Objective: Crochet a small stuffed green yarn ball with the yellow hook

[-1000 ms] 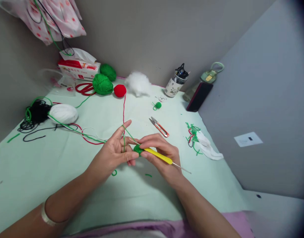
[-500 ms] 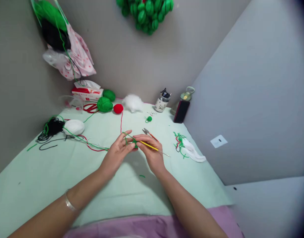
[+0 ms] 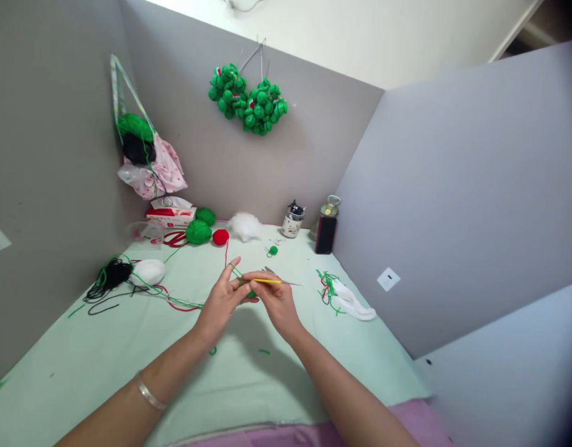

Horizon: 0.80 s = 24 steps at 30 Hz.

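Note:
Above the middle of the table, my left hand (image 3: 223,303) pinches a small green crochet piece (image 3: 253,293), mostly hidden by the fingers. Green yarn (image 3: 236,270) runs over its raised index finger. My right hand (image 3: 279,302) is closed on a crochet hook (image 3: 267,281) with a yellow grip, held nearly level, its bare metal end pointing right. The hook's other end meets the green work between both hands. Just behind the right hand lie small thread snips (image 3: 269,270), partly covered.
Green yarn balls (image 3: 199,232), a red ball (image 3: 221,237) and white stuffing (image 3: 245,226) sit along the back. At left lie black yarn (image 3: 114,277) and a white ball (image 3: 148,272). A phone (image 3: 325,235) leans at back right, near yarn scraps (image 3: 330,285).
The view has tilted up, showing more of the wall and the hanging green bunches. Both hands stay together at the work; the hook has turned from slanting to nearly level.

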Motion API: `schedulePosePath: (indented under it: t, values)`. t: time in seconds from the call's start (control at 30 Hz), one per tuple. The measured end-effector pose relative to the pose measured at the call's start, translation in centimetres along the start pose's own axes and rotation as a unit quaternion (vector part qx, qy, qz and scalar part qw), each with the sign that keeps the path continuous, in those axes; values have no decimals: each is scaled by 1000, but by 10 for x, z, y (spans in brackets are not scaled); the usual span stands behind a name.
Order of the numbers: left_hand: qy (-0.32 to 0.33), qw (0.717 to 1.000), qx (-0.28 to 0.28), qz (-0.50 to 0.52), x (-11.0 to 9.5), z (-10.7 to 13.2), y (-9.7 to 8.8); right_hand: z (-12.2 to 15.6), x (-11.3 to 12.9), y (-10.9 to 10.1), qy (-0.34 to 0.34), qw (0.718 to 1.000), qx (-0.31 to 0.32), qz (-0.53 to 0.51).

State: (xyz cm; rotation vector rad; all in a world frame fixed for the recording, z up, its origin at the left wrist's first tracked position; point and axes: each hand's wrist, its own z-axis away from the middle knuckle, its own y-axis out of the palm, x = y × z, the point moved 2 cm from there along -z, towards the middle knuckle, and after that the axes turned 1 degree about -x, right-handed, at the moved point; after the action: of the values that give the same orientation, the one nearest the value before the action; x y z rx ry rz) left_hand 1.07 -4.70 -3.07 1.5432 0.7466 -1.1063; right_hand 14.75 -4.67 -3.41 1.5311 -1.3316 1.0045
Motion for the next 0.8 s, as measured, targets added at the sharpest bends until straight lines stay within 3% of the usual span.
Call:
schedulePosePath:
  t: [0.1, 0.23, 0.37, 0.47, 0.57, 0.73, 0.8]
  values:
    - [1, 1000, -9, -29, 4, 0, -1, 7, -2, 4, 16, 999, -32, -41]
    - [-20, 995, 35, -88, 1, 0, -9, 18, -2, -1, 52, 988, -79, -122]
    - [-34, 983, 68, -169, -18, -3, -31, 34, -2, -14, 204, 927, -67, -306]
    - [-27, 980, 41, -194, -39, -13, -58, 48, 0, -23, 272, 899, -26, -343]
    - [-10, 984, -3, -179, -58, -25, -88, 56, 7, -26, 281, 901, 1, -331]
    - [-69, 979, 39, -187, -75, -34, -127, 53, 17, -28, 263, 915, 4, -306]
    - [-59, 976, 30, -208, -76, -33, -136, 50, 18, -29, 255, 922, 2, -291]
